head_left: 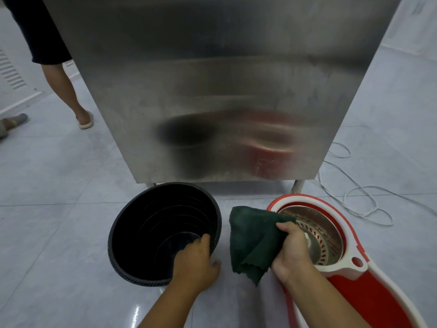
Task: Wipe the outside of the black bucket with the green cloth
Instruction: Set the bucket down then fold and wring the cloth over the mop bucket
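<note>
The black bucket (151,223) stands on the tiled floor, its open mouth tipped toward me. My left hand (195,262) grips its near right rim, thumb inside and fingers on the outer wall. Just right of the bucket hangs the dark green cloth (254,237), bunched and held by my right hand (292,252). The cloth is apart from the bucket, with a strip of floor between them.
A red and white spin-mop bucket (350,287) with a metal basket lies at the right, behind my right hand. A tall steel cabinet (224,91) stands right behind both buckets. A white cable (354,192) loops on the floor at right. A person's legs (68,91) stand at far left.
</note>
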